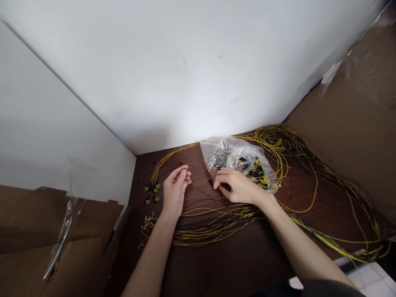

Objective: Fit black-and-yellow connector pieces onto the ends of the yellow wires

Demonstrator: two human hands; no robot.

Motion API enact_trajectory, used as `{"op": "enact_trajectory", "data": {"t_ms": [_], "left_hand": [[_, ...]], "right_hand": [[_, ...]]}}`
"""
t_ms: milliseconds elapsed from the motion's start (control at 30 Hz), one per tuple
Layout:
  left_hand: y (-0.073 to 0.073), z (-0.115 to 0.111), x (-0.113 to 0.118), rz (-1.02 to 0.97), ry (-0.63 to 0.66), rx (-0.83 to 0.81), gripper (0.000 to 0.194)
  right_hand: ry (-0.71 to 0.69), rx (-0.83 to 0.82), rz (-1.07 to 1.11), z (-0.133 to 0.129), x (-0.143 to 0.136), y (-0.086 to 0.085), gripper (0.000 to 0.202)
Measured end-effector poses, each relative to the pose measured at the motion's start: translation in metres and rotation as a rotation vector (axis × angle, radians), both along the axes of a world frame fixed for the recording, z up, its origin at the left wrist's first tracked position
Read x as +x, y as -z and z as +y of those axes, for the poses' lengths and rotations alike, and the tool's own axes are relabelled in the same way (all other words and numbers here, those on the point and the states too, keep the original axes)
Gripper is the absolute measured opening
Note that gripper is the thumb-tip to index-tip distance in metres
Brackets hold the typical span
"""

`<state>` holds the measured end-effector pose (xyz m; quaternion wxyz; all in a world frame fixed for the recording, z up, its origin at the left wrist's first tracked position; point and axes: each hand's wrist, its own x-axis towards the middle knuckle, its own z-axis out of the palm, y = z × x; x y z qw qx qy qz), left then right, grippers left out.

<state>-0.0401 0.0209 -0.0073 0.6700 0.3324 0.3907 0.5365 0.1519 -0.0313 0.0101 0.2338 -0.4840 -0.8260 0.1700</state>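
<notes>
The left hand pinches a dark wire above the bench's left part; the right hand, fingers curled, is beside a small black piece near the clear bag.

Corner work area, white and brown, softly lit.
One dark reddish-brown surface, set against a pale back wall; one white side panel, left, meeting it at a corner; one brown cardboard box, lower left, with clear tape; one brown board-like sheet, right, partly under clear plastic; a bright patch low on the wall, shading to grey.
</notes>
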Motion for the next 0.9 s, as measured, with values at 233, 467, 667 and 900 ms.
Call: {"op": "enact_trajectory", "data": {"t_ms": [233, 467, 667, 900], "left_hand": [[-0.001, -0.001, 0.000, 0.000, -0.008, -0.016, 0.028], [-0.001, -0.002, 0.000, 0.032, -0.031, -0.004, 0.033], [-0.002, -0.002, 0.000, 0.081, 0.005, 0.028, 0.030], [-0.003, -0.008, 0.004, 0.344, 0.135, 0.176, 0.018]], "right_hand": [[0.023, 0.009, 0.037, 0.000, 0.001, 0.000, 0.022], [0.090, 0.001, -0.001, 0.001, -0.001, 0.003, 0.011], [0.182, 0.000, 0.240, 0.003, -0.003, 0.001, 0.011], [0.320, -0.136, 0.797, 0.004, -0.021, 0.008, 0.023]]}}
